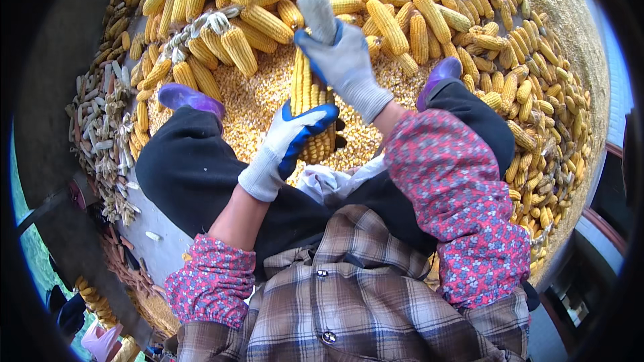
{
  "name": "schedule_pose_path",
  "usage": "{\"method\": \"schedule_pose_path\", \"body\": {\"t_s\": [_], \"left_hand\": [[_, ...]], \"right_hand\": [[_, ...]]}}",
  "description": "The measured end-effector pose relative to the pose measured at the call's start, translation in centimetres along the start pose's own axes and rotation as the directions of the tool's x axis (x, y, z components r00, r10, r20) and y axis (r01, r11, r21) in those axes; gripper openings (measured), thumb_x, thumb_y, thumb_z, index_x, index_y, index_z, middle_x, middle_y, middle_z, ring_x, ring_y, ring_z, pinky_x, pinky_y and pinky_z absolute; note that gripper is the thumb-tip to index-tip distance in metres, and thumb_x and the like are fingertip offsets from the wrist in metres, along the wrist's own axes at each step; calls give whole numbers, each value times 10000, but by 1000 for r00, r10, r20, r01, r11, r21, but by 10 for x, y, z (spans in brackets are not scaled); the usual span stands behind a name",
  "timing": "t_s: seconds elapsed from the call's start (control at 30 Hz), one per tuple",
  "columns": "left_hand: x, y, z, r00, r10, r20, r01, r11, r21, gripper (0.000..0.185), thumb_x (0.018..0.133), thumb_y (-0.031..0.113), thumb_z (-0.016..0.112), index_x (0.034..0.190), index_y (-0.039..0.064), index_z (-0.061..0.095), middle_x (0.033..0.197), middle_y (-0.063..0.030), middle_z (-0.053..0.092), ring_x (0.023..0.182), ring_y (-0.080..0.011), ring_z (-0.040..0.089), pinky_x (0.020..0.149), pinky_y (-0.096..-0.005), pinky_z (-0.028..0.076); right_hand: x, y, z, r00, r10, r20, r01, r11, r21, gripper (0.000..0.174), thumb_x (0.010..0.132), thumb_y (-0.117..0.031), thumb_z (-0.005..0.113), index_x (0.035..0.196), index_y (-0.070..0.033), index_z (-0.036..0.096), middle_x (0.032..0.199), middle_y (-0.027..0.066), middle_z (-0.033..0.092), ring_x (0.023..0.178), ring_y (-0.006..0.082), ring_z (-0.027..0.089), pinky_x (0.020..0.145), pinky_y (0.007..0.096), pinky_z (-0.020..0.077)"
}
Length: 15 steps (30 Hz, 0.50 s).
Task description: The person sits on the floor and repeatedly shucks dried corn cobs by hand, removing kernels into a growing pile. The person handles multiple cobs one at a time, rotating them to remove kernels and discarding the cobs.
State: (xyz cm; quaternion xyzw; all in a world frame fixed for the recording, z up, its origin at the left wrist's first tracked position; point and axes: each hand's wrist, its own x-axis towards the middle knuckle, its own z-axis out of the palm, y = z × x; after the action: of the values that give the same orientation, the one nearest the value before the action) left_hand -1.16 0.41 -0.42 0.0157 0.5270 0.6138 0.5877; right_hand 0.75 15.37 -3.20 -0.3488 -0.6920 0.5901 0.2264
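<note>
My left hand, in a white knit glove with a blue coated palm, grips the lower part of a yellow corn cob. A similar glove covers my right hand, which is closed around a pale, blurred, rod-like object, perhaps a bare corncob. That object rises past the top end of the yellow cob; whether the two touch cannot be told. Dark rounded tips show beside the cob's lower right side. Loose corn kernels lie beneath both hands, between my purple shoes.
Whole corn cobs are heaped ahead and to the right. Braided husks tie some cobs at the upper left. Stripped corncobs lie at the left. White cloth or plastic sits between my legs. Spread grain borders the right heap.
</note>
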Motion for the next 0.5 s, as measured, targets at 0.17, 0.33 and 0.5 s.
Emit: {"method": "schedule_pose_path", "body": {"t_s": [0.17,0.33,0.5], "left_hand": [[1,1,2,928,355,-110,-163,655,738,475,698,179,769,1056,-4,516,852,-91,632,720,-178,634,664,-306,520],[-7,-3,12,959,239,-152,-104,795,597,445,736,179,737,1078,-8,523,879,-115,644,773,-201,643,701,-323,523],[-10,5,2,996,83,-28,-71,950,303,382,756,118,728,1067,-3,542,866,-87,651,777,-163,646,688,-291,529]], "right_hand": [[10,-47,-37,946,227,229,-297,891,343,337,734,-280,755,916,-14,659,778,58,652,631,110,583,574,274,481],[1,-16,-13,998,24,-52,-23,1000,13,296,725,-285,738,797,-14,642,630,58,627,551,143,595,540,296,490],[15,-15,-19,929,367,50,-369,904,218,346,761,-269,758,928,-1,615,703,14,599,560,96,558,528,250,483]]}}
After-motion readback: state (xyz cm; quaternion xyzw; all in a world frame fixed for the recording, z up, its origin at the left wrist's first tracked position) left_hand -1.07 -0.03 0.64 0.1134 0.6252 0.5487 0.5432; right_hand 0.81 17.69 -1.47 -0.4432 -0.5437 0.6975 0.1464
